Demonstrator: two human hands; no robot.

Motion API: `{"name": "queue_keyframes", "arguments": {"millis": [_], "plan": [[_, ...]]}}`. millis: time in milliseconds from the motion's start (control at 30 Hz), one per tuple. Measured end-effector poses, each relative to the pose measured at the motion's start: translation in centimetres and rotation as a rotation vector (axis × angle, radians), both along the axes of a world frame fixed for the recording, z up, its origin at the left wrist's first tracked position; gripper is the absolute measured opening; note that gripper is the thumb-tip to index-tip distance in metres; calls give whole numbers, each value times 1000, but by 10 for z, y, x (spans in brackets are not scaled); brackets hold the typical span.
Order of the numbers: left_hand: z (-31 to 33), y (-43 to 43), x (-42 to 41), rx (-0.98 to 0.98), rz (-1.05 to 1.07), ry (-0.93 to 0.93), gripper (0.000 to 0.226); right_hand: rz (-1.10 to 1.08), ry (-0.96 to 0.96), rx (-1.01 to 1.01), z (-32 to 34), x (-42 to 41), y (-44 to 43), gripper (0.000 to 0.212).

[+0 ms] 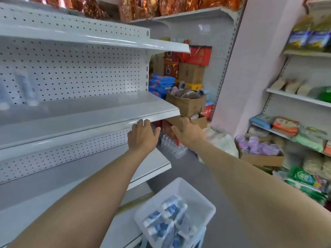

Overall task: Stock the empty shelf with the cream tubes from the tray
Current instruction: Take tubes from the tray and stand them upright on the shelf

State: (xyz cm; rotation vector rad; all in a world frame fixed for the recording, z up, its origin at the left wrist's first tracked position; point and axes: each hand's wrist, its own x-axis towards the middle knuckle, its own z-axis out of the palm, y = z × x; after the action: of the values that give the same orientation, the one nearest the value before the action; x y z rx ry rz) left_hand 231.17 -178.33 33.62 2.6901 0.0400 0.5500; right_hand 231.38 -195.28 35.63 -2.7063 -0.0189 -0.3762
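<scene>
White pegboard [80, 68] shelving runs down the left of this shop aisle, and packed goods line the racks on the right. Both bare arms are stretched out. The left hand [143, 135] is up at the front lip of the middle shelf [89, 111], fingers side by side with their tips touching that lip and the thumb splayed to the right. The right hand [187, 134] is just past the shelf's end corner, thumb spread wide and fingers pointing away, nothing held. Beyond it sits a cardboard box [186, 104].

Two standing tubes [26, 88], blurred, are far left on that shelf, against the pegboard. The rest of the cream tubes [166, 213] lie heaped in the white tray [180, 187] low down, below and between the forearms. Both hands are well apart from them.
</scene>
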Motion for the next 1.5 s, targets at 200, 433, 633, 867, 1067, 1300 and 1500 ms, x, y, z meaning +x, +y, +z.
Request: {"name": "queue_keyframes", "arguments": {"millis": [200,433,633,867,1067,1300,1500], "plan": [[-71,-49,58,5,3,103,54,8,114,-7,-59,65,-59,51],[-186,-91,109,-38,121,334,54,71,357,-26,-176,146,-117,56],[-306,-99,100,-126,208,642,54,114,665,-36,-296,163,-136,58],[-427,-87,75,-133,258,915,49,177,1012,5,-440,132,-131,50],[-520,-90,50,-268,209,1123,52,215,1170,-73,-528,116,-142,50],[-567,-90,19,-200,164,1244,62,338,1258,-145,-578,119,-148,61],[-567,-95,20,-99,169,1283,60,352,1262,-230,-582,113,-153,52]]}}
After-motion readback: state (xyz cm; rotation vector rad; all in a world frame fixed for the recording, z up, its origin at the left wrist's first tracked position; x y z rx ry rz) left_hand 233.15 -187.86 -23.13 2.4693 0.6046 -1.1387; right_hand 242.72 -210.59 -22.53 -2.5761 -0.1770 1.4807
